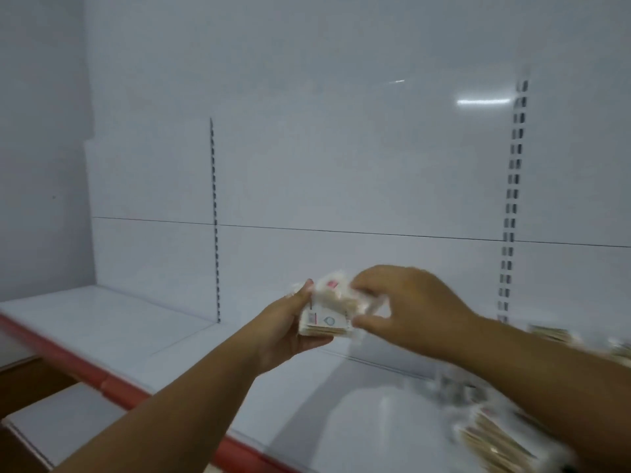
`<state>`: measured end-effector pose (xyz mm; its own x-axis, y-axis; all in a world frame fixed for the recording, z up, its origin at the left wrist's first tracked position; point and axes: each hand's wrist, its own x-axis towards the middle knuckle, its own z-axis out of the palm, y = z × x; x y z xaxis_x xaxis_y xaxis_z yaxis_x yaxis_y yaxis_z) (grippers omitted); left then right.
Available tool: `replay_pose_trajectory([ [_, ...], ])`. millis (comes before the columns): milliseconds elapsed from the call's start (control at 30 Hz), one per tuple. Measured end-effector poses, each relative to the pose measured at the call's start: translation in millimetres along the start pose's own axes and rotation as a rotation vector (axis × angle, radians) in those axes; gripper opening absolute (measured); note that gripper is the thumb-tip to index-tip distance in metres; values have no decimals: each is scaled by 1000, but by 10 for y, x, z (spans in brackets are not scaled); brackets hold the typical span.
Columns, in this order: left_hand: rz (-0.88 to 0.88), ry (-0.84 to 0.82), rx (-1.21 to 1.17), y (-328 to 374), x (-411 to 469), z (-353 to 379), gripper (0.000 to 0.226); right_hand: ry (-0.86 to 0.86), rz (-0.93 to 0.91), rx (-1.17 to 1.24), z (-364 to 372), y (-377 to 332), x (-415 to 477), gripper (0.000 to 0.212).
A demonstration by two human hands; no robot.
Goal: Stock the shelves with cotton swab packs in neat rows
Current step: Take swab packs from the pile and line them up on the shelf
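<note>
A small stack of cotton swab packs [327, 319], clear wrappers with pale sticks and red-and-white labels, is held above the white shelf [102, 329]. My left hand [290, 329] grips the stack from the left and below. My right hand [406, 305] pinches the packs from the right, fingers curled over the top. The picture is blurred by motion. More cotton swab packs [495, 438] lie on the shelf at the lower right, partly hidden under my right forearm. Another pack [549, 332] shows just beyond that forearm.
The shelf has a red front edge strip [116, 384] running from left to lower middle. Behind stands a white back panel with two slotted uprights [215, 220] [512, 199]. A lower white shelf [61, 425] shows at the bottom left.
</note>
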<state>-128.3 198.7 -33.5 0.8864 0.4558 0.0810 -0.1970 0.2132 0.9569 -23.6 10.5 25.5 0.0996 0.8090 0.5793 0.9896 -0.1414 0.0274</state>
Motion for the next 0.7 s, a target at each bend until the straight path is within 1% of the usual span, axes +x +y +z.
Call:
replay_pose_trajectory([
  [67,47,-2,-123,87,-154,-374,60,-56,-95,10,372,-324,292,52],
  [100,66,3,-182,135,-244,-578,60,-78,-104,61,546,-458,418,57],
  [133,80,14,-226,178,-339,-787,59,-99,-84,137,698,-595,540,58],
  [233,68,81,-299,261,-606,-1392,53,-151,-35,383,1122,-991,929,43],
  [267,64,103,-306,273,-675,-1573,51,-169,-28,440,1254,-1117,1058,43],
  [300,67,125,-305,279,-736,-1747,48,-184,-22,493,1378,-1234,1184,47],
  [367,85,172,-297,295,-833,-2084,43,-218,-10,577,1620,-1426,1435,69],
  [433,93,228,-286,323,-890,-2404,41,-290,20,617,1843,-1580,1669,89],
  [467,91,259,-279,334,-904,-2560,40,-324,27,618,1951,-1653,1781,93],
  [500,87,287,-271,346,-908,-2717,40,-346,25,617,2056,-1722,1898,91],
  [600,79,338,-248,396,-871,-3198,41,-346,-1,656,2385,-1912,2304,64],
  [633,77,354,-232,416,-845,-3363,41,-346,-9,696,2500,-1974,2452,60],
  [700,67,393,-202,456,-777,-3711,42,-347,-42,770,2756,-2114,2767,59],
])
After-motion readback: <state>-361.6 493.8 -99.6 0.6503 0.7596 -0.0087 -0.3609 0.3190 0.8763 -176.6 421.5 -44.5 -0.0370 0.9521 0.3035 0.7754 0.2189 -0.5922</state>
